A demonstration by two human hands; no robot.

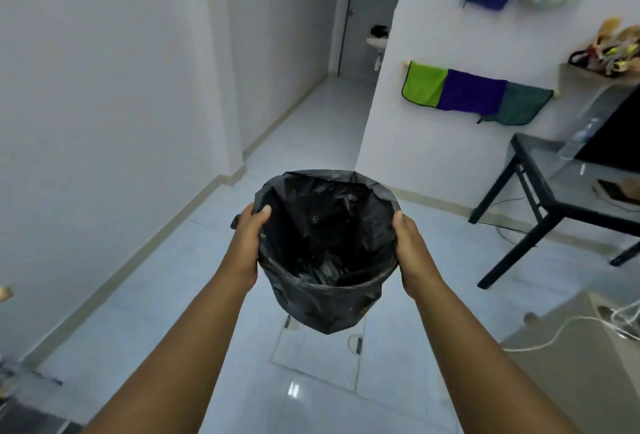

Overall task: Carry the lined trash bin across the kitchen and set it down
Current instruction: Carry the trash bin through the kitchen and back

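A small round trash bin (pixel 325 281) lined with a black plastic bag hangs in the air at the centre of the head view, above the tiled floor. My left hand (pixel 246 243) grips its left rim, thumb hooked over the edge into the bag. My right hand (pixel 412 250) grips the right rim the same way. The liner drapes over the rim and covers the outside of the bin. The inside looks dark, with only crumpled bag visible.
Pale glossy floor tiles (pixel 214 312) stretch ahead into a narrow corridor (pixel 308 115). A black table (pixel 540 198) stands at the right against a wall with hanging cloths (pixel 474 94). A white cable (pixel 568 329) lies on the floor at lower right.
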